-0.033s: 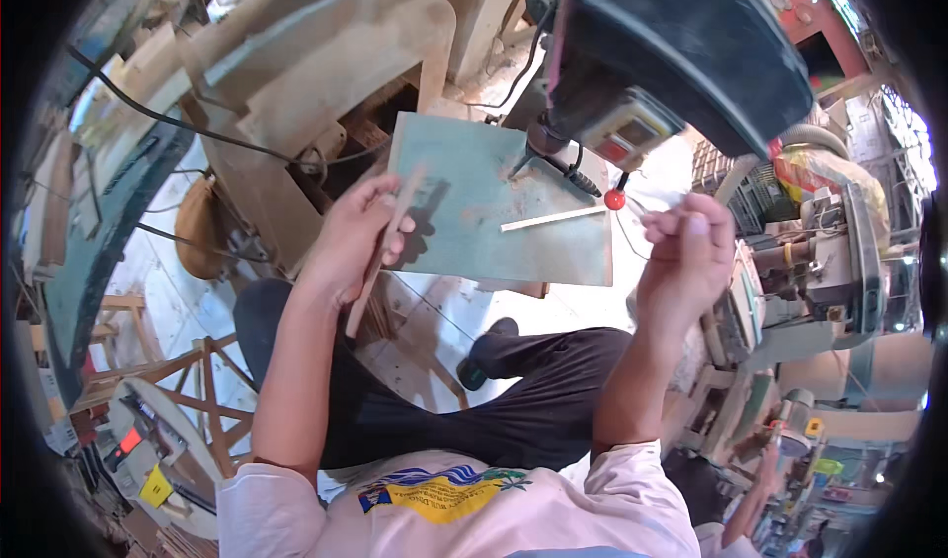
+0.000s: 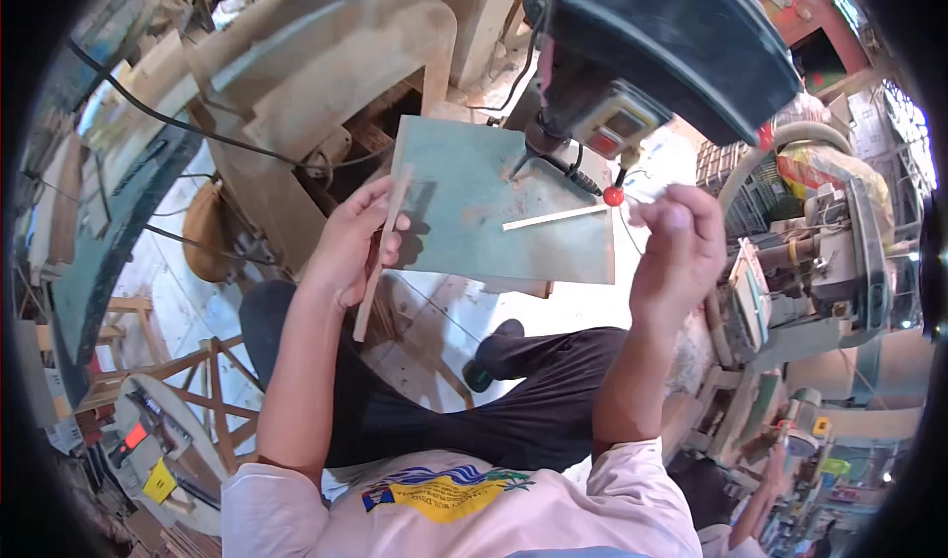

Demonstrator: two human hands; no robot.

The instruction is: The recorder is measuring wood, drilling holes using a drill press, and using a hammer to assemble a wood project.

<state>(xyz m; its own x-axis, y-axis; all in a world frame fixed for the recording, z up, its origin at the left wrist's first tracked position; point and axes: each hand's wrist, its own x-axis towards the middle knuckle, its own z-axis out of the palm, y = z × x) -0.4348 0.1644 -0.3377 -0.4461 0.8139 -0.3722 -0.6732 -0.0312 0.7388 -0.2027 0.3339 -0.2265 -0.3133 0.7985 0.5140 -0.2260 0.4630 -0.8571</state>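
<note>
Your left hand (image 2: 348,247) is closed around a long thin pale wooden strip (image 2: 380,254), fingers wrapped about its middle so that one end rises past your fingertips over the flat grey-green drill-press tabletop (image 2: 474,212) and the other hangs down below your wrist. Your right hand (image 2: 681,247) is closed too, pinching near the far tip of a second slim pale wooden stick (image 2: 553,218), which lies almost flat across the tabletop and points away from that hand toward your left.

Just above your right hand's knuckles sits the red ball knob (image 2: 613,197) on the black feed lever, and above that the dark blue-black drill press head (image 2: 652,54). That is where I see the trouble. Your right hand is very near the knob; a careless lift could knock the lever, I judge. The stick is held only at one end, so the free end may swing or skid on the dusty tabletop, and a light pinch could let it twist out.

The strip in your left hand is gripped mid-length, with the lower end out of your sight below the hand, near the wooden frame (image 2: 188,380) by your knee; it could catch there. I cannot tell whether the machine is running, so keep fingers out from under the spindle.
</note>
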